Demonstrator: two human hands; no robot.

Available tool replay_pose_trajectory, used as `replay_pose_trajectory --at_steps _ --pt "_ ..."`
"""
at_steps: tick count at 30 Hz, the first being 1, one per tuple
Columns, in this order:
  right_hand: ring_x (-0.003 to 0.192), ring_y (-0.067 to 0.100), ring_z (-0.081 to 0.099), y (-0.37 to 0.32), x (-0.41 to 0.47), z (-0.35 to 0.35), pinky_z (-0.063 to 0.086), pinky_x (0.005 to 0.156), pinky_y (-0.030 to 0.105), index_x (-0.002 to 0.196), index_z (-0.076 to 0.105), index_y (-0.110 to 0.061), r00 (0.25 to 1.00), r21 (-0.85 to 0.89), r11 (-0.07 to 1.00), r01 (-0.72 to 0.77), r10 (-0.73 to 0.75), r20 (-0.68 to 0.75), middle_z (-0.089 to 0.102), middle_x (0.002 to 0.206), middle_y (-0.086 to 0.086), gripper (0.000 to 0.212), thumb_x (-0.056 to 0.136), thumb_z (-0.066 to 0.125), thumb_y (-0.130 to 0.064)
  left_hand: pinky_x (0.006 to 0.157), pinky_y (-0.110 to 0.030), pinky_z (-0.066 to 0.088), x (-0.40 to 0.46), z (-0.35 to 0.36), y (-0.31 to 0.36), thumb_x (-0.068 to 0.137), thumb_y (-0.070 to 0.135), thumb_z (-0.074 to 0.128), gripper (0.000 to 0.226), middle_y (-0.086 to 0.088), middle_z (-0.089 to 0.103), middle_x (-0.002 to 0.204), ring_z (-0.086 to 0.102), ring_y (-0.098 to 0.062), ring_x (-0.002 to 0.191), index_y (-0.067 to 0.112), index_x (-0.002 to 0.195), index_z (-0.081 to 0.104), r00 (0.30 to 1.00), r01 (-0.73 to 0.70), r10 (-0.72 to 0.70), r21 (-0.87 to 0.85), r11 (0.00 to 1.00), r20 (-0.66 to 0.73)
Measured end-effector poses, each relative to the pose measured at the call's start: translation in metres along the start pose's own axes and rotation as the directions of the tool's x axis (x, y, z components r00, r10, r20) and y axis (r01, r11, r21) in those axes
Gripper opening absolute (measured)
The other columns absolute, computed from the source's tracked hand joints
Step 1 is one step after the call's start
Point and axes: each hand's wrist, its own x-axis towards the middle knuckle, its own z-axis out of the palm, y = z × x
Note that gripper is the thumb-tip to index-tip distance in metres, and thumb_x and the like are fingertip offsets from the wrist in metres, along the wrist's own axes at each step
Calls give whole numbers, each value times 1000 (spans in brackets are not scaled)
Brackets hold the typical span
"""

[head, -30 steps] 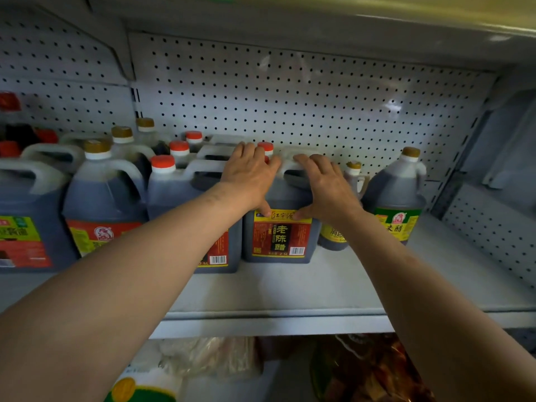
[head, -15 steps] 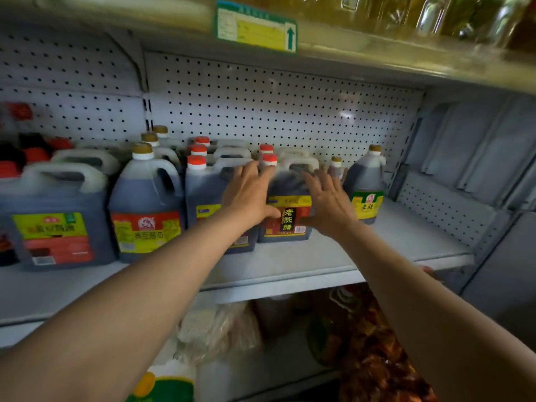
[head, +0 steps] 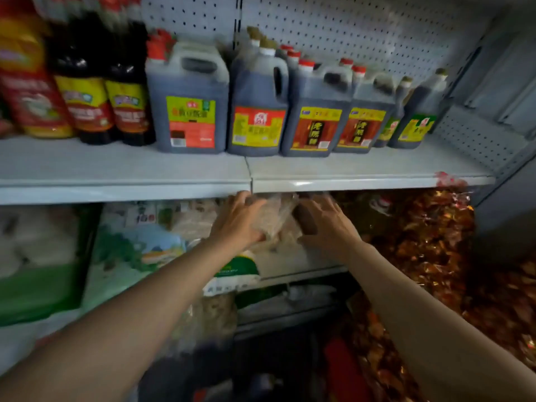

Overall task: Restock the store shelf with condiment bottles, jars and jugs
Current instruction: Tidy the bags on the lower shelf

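Observation:
Two dark vinegar jugs with red-and-yellow labels point(head: 314, 111) point(head: 366, 113) stand side by side on the grey shelf point(head: 348, 182), red caps up. Both my hands are below that shelf's front edge. My left hand point(head: 239, 220) curls around a clear plastic packet point(head: 275, 220) on the lower shelf. My right hand point(head: 329, 224) lies against the packet's right side with its fingers spread. A dark brown shape sits by its thumb, too blurred to identify.
Larger soy jugs point(head: 188, 105) point(head: 258, 111) and dark bottles point(head: 84, 91) fill the shelf to the left, two small green-labelled jugs point(head: 417, 117) to the right. Bare shelf point(head: 452, 159) lies beyond them. Below are red dried-chili bags point(head: 420, 242) and white-green sacks point(head: 37, 271).
Both hands have let go of the right vinegar jug and dropped below the shelf edge onto the clear packet. My view has pulled back and tilted down.

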Motion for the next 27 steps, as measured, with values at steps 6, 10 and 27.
replay_pose_trajectory --at_steps 6,10,27 --pt "125 34 53 -49 -39 84 50 94 45 153 20 -35 966 23 1000 5 -11 257 39 149 7 91 83 77 -41 108 -45 39 -88 56 -71 75 42 82 89 -8 17 159 25 -33 142 33 150 33 976 134 -147 87 987 163" --pt "124 33 54 -61 -54 143 50 95 44 153 19 -33 914 18 999 36 -40 404 43 146 9 87 86 73 -43 114 -45 31 -132 96 -97 76 41 80 93 -11 14 160 25 -34 142 32 152 27 914 299 -322 129 946 247" --pt "137 26 40 -36 -75 602 38 110 39 145 42 -26 798 247 968 -35 -122 590 38 150 3 64 90 67 -46 110 -46 37 -249 483 -280 73 46 83 83 -17 48 143 42 -36 134 16 143 49 751 609 -523 -120 784 403"
